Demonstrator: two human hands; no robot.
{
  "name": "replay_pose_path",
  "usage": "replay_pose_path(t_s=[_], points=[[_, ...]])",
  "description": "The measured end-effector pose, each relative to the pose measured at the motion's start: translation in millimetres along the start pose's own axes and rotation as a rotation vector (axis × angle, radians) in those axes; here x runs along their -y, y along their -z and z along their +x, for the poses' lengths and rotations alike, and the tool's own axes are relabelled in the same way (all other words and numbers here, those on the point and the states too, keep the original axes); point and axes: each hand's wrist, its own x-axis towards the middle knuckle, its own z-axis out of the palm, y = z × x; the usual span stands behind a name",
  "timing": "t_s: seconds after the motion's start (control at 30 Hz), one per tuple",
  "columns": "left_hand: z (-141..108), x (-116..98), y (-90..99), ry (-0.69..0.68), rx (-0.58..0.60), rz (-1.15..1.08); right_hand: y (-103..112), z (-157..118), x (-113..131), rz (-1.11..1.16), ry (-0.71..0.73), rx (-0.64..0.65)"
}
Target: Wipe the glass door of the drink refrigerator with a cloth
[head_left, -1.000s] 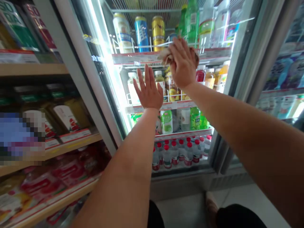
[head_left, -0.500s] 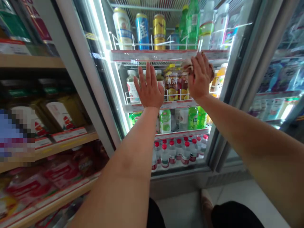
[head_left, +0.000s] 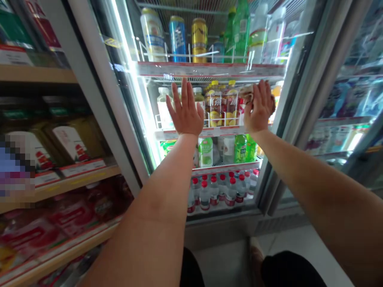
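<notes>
My left hand (head_left: 186,111) lies flat with fingers spread against the glass door (head_left: 179,153) of a lit drinks fridge. Under my right hand (head_left: 259,107) is a crumpled brownish cloth (head_left: 247,92), pressed to the same glass toward its right side. The cloth sticks out past the fingers on both sides; the rest of it is hidden by the hand. Behind the glass between my hands stand bottles with yellow caps (head_left: 214,104). Cans (head_left: 199,40) and green bottles (head_left: 241,32) fill the shelf above.
Red-capped water bottles (head_left: 230,192) crowd the fridge bottom. At the left, a wooden shelf (head_left: 89,173) holds bottles and red packs. A metal door frame (head_left: 295,95) runs along the right, with another fridge beyond. My foot (head_left: 256,255) is on the tiled floor.
My right hand and the cloth have moved down and slightly right across the glass. The left hand stays flat in about the same place; the view has shifted a little.
</notes>
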Motion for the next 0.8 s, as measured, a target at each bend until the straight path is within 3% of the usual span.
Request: replay_pose_path(t_s=[0.07,0.17,0.23,0.3,0.4,0.47,0.67,0.73,0.8], points=[[-0.1,0.4,-0.9,0.006,-0.014,-0.026,2.7,-12.5,3.6,0.018,0.065,0.08],[0.3,0.5,-1.3,0.021,-0.004,-0.01,12.2,-28.0,12.2,0.069,0.388,0.368],[0.5,0.6,-0.7,0.03,0.016,0.002,16.9,-29.4,6.8,0.069,0.476,0.432],[0.5,0.9,-0.2,0.028,0.018,0.008,17.1,-25.8,-11.6,0.043,0.337,0.301],[0.7,1.2,-0.8,0.01,0.011,0.021,11.2,-27.7,-50.1,0.004,-0.056,-0.035],[1.1,0.7,-2.7,0.004,0.011,0.04,8.3,-43.0,-69.1,-0.012,-0.209,-0.124],[1.2,5.7,-0.8,-0.016,0.05,0.07,25.9,-117.8,-72.7,0.001,-0.269,-0.025],[-0.9,16.0,10.2,-0.096,0.112,0.068,32.8,-121.1,-75.4,0.02,-0.256,0.016],[-5.4,31.3,25.8,-0.189,0.179,0.056,35.1,-106.7,-82.2,0.039,-0.255,0.031]])
